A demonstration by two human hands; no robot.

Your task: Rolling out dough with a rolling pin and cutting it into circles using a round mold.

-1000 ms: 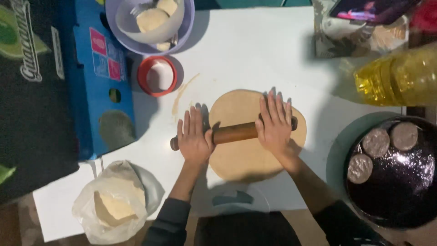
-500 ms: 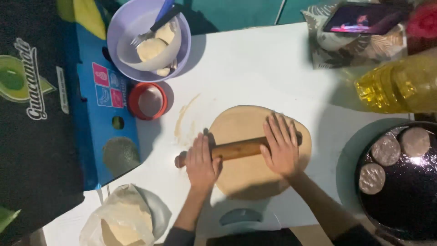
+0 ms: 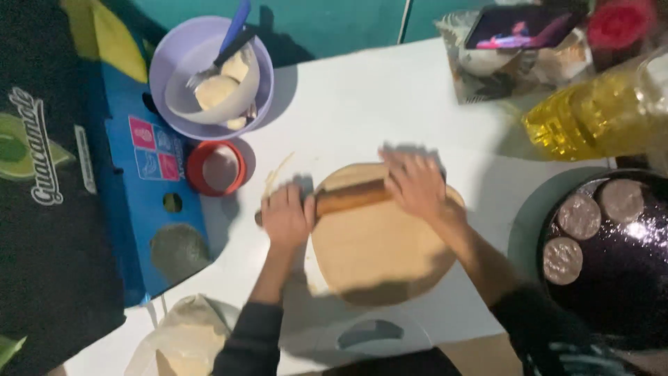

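- The bench is white and smooth; behind its far edge stands a teal wall.
- A rolling pin lies across the far part of a round wooden board in the middle of the bench.
- The left hand presses on the pin's left end, the right hand on its right end; each grip is flat, fingers spread, not closed around it.
- At the left are a blue box, a lilac bowl and a red cup.
- At the right are an oil bottle and a dark pan with three round discs.
- A plastic bag lies at the near left edge.
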